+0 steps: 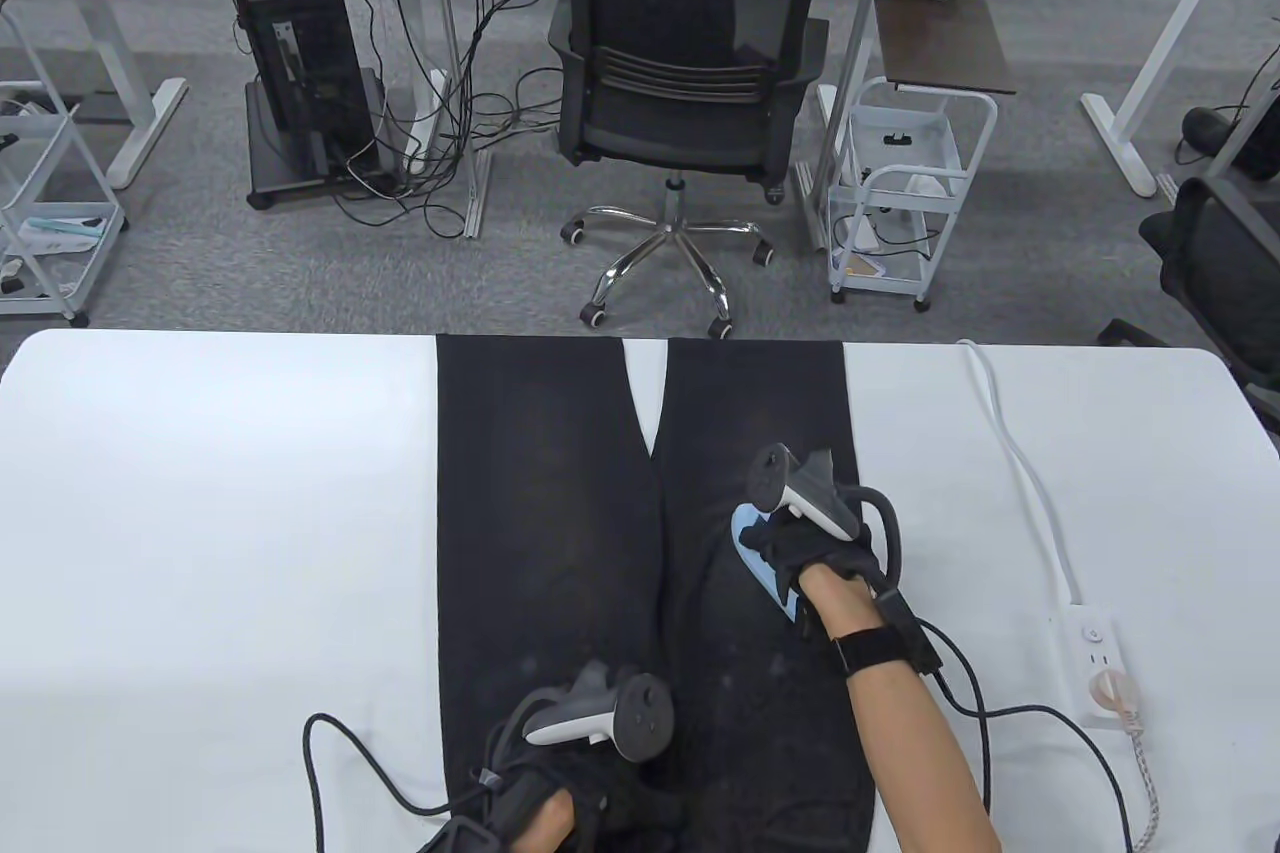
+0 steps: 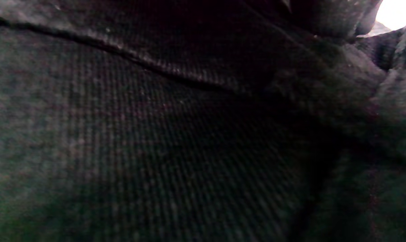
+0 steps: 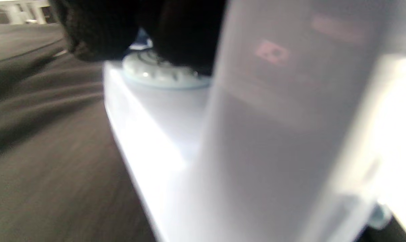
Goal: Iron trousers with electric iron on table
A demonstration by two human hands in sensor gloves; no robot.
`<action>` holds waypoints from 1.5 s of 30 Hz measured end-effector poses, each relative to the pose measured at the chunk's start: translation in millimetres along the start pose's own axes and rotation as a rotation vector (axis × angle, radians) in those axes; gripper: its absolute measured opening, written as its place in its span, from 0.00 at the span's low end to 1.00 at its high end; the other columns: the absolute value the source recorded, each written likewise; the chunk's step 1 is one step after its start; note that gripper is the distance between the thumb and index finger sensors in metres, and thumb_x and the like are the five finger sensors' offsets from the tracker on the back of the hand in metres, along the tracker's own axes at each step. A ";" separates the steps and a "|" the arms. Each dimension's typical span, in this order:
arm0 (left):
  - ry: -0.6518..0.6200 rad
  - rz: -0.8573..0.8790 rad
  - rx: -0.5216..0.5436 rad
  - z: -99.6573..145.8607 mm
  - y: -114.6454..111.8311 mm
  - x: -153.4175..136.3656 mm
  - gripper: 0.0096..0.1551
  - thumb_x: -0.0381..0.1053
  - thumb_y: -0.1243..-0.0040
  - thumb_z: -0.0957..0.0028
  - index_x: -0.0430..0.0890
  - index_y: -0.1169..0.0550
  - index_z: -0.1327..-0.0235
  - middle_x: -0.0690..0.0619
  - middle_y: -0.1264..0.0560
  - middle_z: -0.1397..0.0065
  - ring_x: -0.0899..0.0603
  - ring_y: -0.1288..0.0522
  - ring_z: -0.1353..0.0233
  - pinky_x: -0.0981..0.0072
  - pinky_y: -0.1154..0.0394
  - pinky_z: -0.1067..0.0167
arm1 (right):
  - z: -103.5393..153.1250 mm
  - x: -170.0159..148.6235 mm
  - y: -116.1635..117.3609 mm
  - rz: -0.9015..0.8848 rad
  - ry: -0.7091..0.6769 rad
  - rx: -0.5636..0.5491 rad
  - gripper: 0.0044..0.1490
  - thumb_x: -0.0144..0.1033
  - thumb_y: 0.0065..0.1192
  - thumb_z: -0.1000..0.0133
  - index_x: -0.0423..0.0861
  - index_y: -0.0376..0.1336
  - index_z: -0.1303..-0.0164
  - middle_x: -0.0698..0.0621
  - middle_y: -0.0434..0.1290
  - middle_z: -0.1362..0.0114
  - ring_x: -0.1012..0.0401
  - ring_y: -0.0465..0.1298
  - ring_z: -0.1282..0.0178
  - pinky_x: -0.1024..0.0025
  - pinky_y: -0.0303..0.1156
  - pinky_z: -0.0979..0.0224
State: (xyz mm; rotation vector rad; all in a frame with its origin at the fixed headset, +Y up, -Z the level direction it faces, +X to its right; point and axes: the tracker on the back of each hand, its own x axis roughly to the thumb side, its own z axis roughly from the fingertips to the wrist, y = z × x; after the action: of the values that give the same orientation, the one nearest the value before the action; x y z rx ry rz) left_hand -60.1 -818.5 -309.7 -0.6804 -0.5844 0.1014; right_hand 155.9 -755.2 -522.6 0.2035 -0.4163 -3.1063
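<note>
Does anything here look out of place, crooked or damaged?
Nothing stands out. The black trousers lie flat on the white table, the right hand grips the light blue iron, and the left hand rests on the fabric.

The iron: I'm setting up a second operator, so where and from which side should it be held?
Grip the iron by its top handle, from above and behind, as the right hand does now. It lies sole down on the trousers, nose pointing away, so that likely keeps it flat.
</note>
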 end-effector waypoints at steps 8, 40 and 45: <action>0.000 -0.003 -0.002 0.1 0.2 -0.2 0.71 0.73 0.44 0.46 0.40 0.70 0.19 0.30 0.76 0.21 0.21 0.74 0.24 0.18 0.64 0.35 | -14.2 -3.2 -2.8 -0.046 0.130 0.029 0.37 0.58 0.62 0.47 0.39 0.62 0.45 0.57 0.78 0.62 0.67 0.80 0.72 0.63 0.82 0.62; 0.003 -0.005 0.007 -0.1 -1.0 0.9 0.70 0.72 0.46 0.46 0.41 0.71 0.19 0.31 0.77 0.21 0.21 0.74 0.24 0.18 0.65 0.35 | 237.0 -0.9 65.0 0.145 -0.447 0.002 0.35 0.56 0.63 0.45 0.37 0.63 0.45 0.57 0.78 0.62 0.67 0.81 0.72 0.64 0.83 0.64; 0.003 -0.012 0.001 -0.4 -1.1 2.8 0.70 0.72 0.46 0.46 0.40 0.71 0.20 0.30 0.77 0.21 0.21 0.74 0.24 0.17 0.65 0.35 | 209.2 3.1 56.8 0.147 -0.392 0.005 0.37 0.56 0.62 0.45 0.37 0.63 0.43 0.56 0.78 0.60 0.66 0.81 0.71 0.63 0.82 0.62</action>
State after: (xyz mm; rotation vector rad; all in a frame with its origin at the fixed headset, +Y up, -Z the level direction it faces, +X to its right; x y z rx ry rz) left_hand -57.6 -818.8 -308.0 -0.6762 -0.5855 0.0895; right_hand 125.0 -755.2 -308.1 -0.4227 -0.4186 -2.9896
